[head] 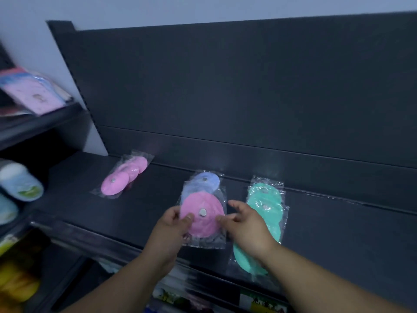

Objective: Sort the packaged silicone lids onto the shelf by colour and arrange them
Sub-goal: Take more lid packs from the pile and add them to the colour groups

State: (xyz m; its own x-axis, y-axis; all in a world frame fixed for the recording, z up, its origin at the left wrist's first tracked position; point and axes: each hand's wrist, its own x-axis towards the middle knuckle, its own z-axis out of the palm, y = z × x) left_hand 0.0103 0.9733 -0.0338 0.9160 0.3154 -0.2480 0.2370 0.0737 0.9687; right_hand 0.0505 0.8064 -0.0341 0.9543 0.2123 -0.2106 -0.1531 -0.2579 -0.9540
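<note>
Pinching a round pink silicone lid in a clear plastic sleeve, a person's left hand holds the pack's left side, thumb on the pink disc and fingers curled at its edge, over the middle of a dark grey shelf near its front edge. The right hand meets the pack's right side with its thumb tip, fingers loosely spread; motion blur leaves it unclear whether that hand grips or only touches. A small silver-coloured stud marks the lid's centre.

Directly behind the held pack, and partly covered by it, lies a pale blue packaged lid, close to the shelf's back edge. To the right, a run of mint-green packaged lids overlaps from the back edge to the front edge, partly hidden by the right wrist. Toward the back left corner, a small overlapping stack of pink packaged lids lies at an angle, well apart from the others.

A dark back panel rises behind the shelf. On the neighbouring shelving at left sit blurred pink packets above and pale blue containers below.
</note>
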